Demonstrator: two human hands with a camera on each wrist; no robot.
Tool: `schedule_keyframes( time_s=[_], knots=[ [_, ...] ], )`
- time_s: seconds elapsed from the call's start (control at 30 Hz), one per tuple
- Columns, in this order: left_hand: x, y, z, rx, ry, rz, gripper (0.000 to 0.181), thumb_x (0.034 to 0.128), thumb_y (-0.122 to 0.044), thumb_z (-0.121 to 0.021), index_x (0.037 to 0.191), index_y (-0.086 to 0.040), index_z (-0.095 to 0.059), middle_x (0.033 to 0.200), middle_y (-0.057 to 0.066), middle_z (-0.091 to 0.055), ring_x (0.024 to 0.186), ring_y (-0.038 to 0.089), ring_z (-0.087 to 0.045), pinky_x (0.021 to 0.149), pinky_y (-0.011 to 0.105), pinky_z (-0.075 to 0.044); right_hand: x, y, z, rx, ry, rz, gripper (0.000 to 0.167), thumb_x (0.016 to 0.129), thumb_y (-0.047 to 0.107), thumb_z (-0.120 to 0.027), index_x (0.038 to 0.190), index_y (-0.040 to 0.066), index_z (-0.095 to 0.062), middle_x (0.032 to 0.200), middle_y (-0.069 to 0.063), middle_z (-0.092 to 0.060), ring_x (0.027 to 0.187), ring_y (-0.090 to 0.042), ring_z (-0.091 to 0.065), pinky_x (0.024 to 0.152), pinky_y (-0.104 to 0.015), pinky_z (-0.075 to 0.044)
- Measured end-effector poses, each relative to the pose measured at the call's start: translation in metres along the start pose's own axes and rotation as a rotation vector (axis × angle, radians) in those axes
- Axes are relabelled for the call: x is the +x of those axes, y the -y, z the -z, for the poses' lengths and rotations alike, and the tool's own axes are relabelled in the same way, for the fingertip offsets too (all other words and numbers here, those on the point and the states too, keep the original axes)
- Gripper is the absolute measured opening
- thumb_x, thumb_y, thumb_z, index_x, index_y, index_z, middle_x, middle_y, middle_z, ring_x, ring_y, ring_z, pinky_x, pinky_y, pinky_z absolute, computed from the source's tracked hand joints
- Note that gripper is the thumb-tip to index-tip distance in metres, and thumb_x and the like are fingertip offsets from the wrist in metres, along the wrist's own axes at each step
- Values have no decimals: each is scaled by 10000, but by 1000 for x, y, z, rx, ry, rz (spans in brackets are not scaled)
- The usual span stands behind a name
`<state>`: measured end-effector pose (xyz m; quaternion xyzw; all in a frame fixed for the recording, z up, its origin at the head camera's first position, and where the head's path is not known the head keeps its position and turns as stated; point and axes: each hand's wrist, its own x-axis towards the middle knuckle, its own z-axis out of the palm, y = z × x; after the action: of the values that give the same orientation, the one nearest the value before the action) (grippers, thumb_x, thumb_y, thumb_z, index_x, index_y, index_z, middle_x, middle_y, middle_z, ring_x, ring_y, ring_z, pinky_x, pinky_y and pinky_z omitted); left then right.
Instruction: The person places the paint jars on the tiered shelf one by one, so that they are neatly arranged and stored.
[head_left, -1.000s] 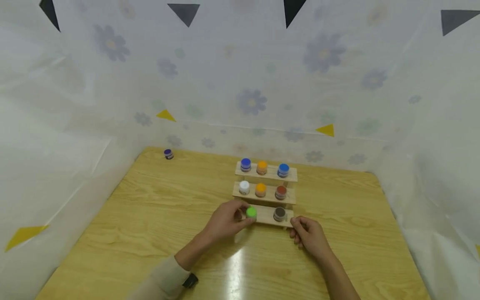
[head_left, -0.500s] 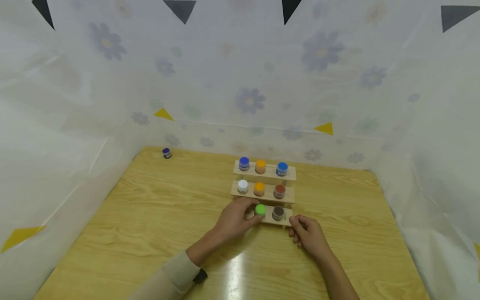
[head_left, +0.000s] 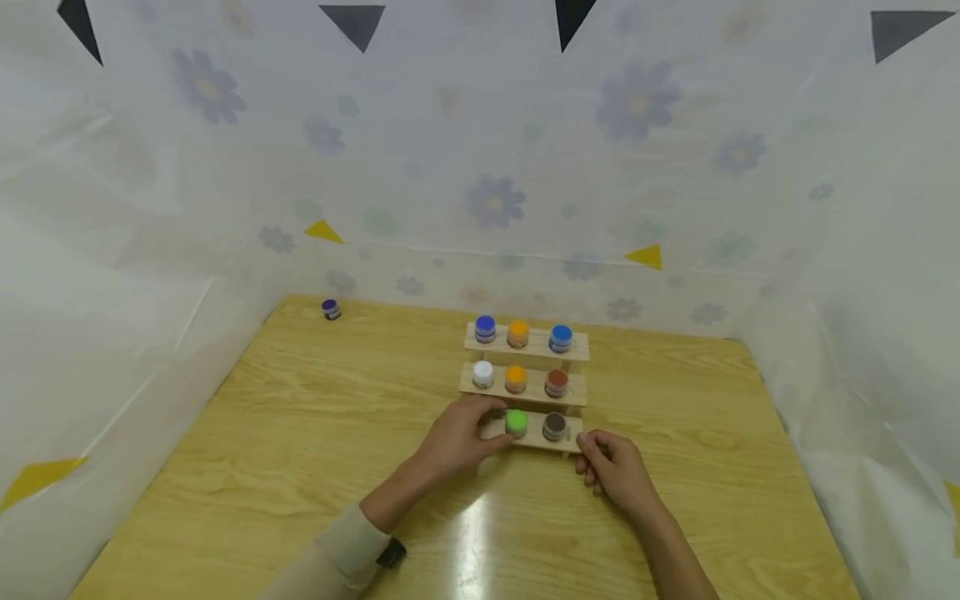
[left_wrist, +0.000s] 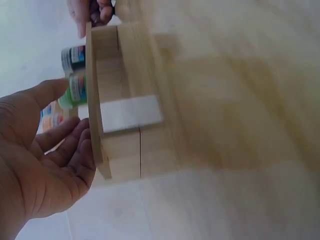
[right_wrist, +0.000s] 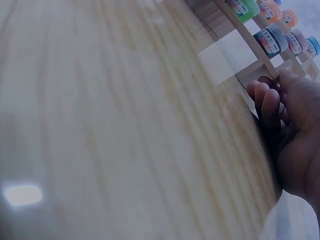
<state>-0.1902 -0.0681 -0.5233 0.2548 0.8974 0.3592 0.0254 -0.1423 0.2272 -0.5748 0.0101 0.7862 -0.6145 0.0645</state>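
A three-tier wooden display rack [head_left: 487, 429] holds small paint jars. On its lowest tier stand a green-lidded paint jar [head_left: 516, 423] and a dark-lidded paint jar [head_left: 554, 427]. My left hand [head_left: 457, 437] is at the left of the green jar, thumb and fingers spread apart around its side. In the left wrist view, the left thumb is close to the green jar [left_wrist: 75, 92], while the other fingers lie lower, by the shelf board. My right hand [head_left: 618, 471] pinches the right end of the lowest board between thumb and index finger, its other fingers curled.
White, orange and red-brown jars [head_left: 557, 383] stand on the middle tier; blue and orange jars [head_left: 517, 334] on the top one. A purple jar [head_left: 331, 309] stands on the table's far left corner. Patterned sheeting [head_left: 495, 167] surrounds the wood-grain table [head_left: 300, 400].
The green jar moved right along the lowest tier, closer to the dark one, with my left hand. Then the left fingers loosened and drew back left. My right hand stayed at the board's end.
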Motion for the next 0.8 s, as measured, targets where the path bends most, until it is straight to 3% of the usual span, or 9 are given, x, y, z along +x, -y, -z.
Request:
schedule_keyframes(
  time_s=[0.17,0.3,0.43,0.57,0.8],
  knots=[
    [-4,21,19,-35,69,-67,415,967,-318,-809,1312,-110,-709,1259,-3,-720,1152,170,-663,989,376,-561,0,-2,0,7,-6,-13,377,1103,313,-598,965,-26,-689,771,-126,-672,552,-128,-575,434,-253,-513],
    [-15,38,41,-126,91,-28,383,985,-277,-790,1312,-97,-706,1244,-8,-714,1126,169,-654,925,358,-577,1,0,0,8,3,-24,380,1103,321,-595,968,-22,-685,781,-132,-668,558,-128,-573,440,-246,-509],
    [-20,62,70,-155,8,56,355,1006,-241,-763,1311,-71,-701,1227,54,-718,1090,207,-644,874,392,-580,1,3,1,1,0,-10,382,1102,322,-598,973,-27,-688,785,-129,-672,566,-129,-578,446,-252,-518],
    [-16,101,101,-121,-118,126,339,1037,-215,-719,1312,-20,-681,1225,134,-706,1079,276,-661,861,444,-588,1,4,1,-2,-10,5,380,1101,302,-601,966,-43,-688,777,-137,-674,560,-132,-582,443,-260,-523],
    [0,171,144,-85,-406,390,310,1059,-164,-662,1301,31,-657,1260,200,-667,1081,362,-663,821,488,-595,-1,3,-1,10,-2,-5,374,1104,291,-598,973,-49,-684,776,-146,-674,556,-130,-580,437,-262,-521]
  ],
)
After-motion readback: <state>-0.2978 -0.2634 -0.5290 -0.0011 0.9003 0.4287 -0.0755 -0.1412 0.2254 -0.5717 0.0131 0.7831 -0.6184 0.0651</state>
